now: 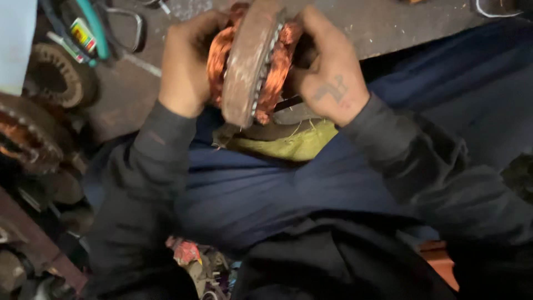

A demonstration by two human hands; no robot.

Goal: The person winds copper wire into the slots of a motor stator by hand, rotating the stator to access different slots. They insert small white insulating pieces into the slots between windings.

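A round motor stator with a rusty metal core and copper wire windings on both faces is held upright on edge above my lap. My left hand grips its left side, fingers curled over the copper coil. My right hand holds the right side, fingers pressed into the windings. A yellow-green cloth lies on my blue trousers just under the stator.
More stators with copper windings lie on the grimy floor at the left. Cables and a metal loop sit at the top left. A red crumpled wrapper lies by my knee, a wooden plank at the lower left.
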